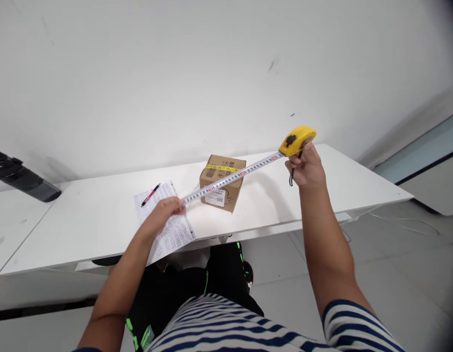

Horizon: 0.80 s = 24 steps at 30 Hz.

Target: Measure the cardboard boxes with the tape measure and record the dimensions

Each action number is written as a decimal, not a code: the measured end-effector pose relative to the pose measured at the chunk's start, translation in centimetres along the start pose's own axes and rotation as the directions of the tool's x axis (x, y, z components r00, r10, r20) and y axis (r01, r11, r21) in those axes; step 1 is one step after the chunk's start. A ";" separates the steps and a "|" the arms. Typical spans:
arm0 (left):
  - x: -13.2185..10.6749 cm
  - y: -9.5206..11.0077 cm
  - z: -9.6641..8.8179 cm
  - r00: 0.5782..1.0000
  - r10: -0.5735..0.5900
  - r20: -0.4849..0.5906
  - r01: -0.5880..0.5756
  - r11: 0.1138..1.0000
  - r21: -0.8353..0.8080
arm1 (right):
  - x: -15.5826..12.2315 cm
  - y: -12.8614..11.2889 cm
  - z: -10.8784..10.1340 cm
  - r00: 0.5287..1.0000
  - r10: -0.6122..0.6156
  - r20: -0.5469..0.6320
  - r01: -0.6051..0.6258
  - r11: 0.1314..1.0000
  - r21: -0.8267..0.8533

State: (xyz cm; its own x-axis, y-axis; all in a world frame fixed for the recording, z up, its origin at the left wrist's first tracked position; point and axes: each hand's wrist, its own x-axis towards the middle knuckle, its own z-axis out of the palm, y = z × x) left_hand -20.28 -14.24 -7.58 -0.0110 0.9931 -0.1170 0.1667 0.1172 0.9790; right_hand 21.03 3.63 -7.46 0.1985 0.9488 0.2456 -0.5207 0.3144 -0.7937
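A yellow tape measure [297,139] is gripped in my right hand [307,166], raised above the right part of the desk. Its metal blade [253,167] is pulled out and slants down to the left. My left hand [164,214] pinches the blade's end, over the printed sheet. Behind the blade sits a small brown cardboard box [226,165] with yellow tape and a white label; the blade crosses in front of it. Whether blade and box touch, I cannot tell. A dark wrist strap [291,178] dangles from the tape measure.
A white desk [101,215] runs along a pale wall [175,88]. Printed paper [175,234] overhangs its front edge, with a red and black pen [150,195] on top. A dark bottle [23,176] stands at the left. Cables [402,222] trail on the floor at right.
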 end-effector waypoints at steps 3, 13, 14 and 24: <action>-3.2 -1.0 1.4 0.993 -0.017 0.119 0.010 0.998 0.057 | 4.4 1.6 1.4 0.991 0.112 0.068 -0.119 0.986 0.116; -2.6 -1.5 7.5 0.956 0.217 -0.200 -0.177 0.964 0.197 | 6.5 12.0 7.9 0.913 0.353 0.205 -0.386 0.909 0.155; -2.3 -1.8 7.8 0.941 0.249 -0.227 -0.201 0.956 0.214 | 6.0 12.5 8.1 0.909 0.362 0.206 -0.395 0.907 0.147; 4.0 -0.3 8.9 0.812 0.568 0.135 -0.498 0.553 0.668 | 3.6 12.7 8.0 0.909 0.332 0.253 -0.365 0.926 0.096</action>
State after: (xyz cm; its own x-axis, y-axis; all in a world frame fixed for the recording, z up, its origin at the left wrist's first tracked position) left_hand -11.60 -10.40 -9.78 0.2187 0.8719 0.4381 0.7565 -0.4351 0.4882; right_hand 8.51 11.26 -12.19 -0.2021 0.9742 0.1005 -0.6345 -0.0521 -0.7711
